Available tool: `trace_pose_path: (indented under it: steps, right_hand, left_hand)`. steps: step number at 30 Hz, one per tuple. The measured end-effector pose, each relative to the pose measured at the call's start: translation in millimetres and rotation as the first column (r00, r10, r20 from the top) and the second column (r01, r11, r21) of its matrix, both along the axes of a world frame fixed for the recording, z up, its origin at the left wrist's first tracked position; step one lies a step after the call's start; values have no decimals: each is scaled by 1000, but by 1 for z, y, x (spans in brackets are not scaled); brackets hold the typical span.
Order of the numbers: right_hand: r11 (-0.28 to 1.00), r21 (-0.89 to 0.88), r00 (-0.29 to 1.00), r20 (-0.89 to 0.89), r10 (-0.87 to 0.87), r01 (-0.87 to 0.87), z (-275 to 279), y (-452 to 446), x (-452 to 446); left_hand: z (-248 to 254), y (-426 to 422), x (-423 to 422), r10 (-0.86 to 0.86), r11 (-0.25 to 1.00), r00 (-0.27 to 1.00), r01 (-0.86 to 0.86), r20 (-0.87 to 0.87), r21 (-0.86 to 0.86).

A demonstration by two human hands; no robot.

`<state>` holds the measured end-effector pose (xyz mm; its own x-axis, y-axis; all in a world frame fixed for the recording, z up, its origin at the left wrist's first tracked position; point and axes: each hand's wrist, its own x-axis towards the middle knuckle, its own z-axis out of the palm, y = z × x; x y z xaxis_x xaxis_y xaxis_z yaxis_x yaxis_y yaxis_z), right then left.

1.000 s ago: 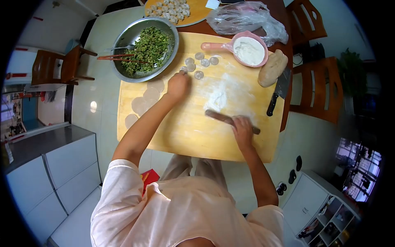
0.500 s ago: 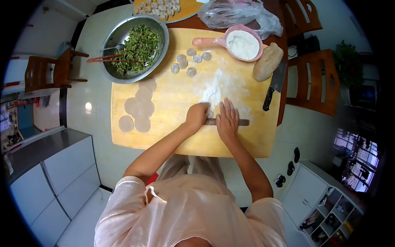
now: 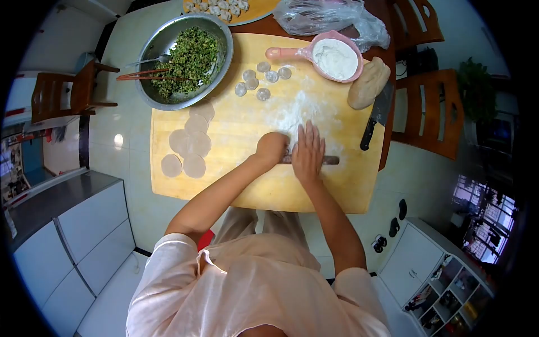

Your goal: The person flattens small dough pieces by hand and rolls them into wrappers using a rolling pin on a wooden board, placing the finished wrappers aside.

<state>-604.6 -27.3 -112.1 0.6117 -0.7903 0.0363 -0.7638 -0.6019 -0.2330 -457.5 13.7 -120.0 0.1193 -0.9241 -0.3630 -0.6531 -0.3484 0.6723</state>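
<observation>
My right hand [image 3: 307, 153] lies flat with fingers stretched out over a dark wooden rolling pin [image 3: 331, 160]. Beside it, my left hand [image 3: 272, 147] is closed, its fingertips at the edge of a small dough round that is mostly hidden between the hands. Flour [image 3: 300, 109] is spread on the wooden board [image 3: 247, 185] just beyond my fingers. Several rolled dough wrappers [image 3: 194, 166] lie partly overlapping on the left of the board. Several small flattened dough pieces [image 3: 263, 94] sit farther back.
A metal bowl [image 3: 145, 92] of chopped green filling, with a spoon and chopsticks [image 3: 135, 76], stands back left. Back right are a pink scoop [image 3: 283, 53] of flour, a dough lump [image 3: 369, 84] and a knife [image 3: 369, 133]. Behind are a plastic bag [image 3: 314, 17] and a tray of dumplings [image 3: 224, 8].
My right hand and the rolling pin have moved slightly forward, away from my body. My left hand has also shifted forward a little, and the dough round is more hidden.
</observation>
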Motion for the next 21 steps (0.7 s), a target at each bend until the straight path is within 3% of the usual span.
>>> trace_pose_path:
  steps: [5,8,11,12,15,19,20,21]
  right_hand:
    - [1000,0,1000,0,-21,21,0,-9,8]
    - [1000,-12,1000,-9,21,-22,-5,34,-24]
    - [1000,1,999,-47,1,-1,6,28,-14]
    - [1000,-11,999,-53,-1,0,-1,12,-3]
    - [998,-41,999,3,-51,51,-2,-26,29]
    - [999,-9,999,12,-31,31,-3,-8,13]
    - [1000,11,1000,4,-13,13,-4,16,-5]
    - [999,32,1000,-5,4,-4,-3,32,-18]
  left_hand:
    - [-24,-8,-2,-42,998,993,48,114,-45]
    - [-13,12,8,133,983,983,-147,-131,-108]
    - [-9,19,7,201,979,956,-203,-213,12]
    - [-3,18,2,180,968,967,-207,-182,-143]
    - [-8,-4,-1,51,996,990,-41,128,-79]
    - [-7,-8,5,-24,999,989,27,149,-18]
    - [-17,2,9,8,993,998,0,65,-120]
    - [-14,7,12,108,987,992,-115,-67,-114]
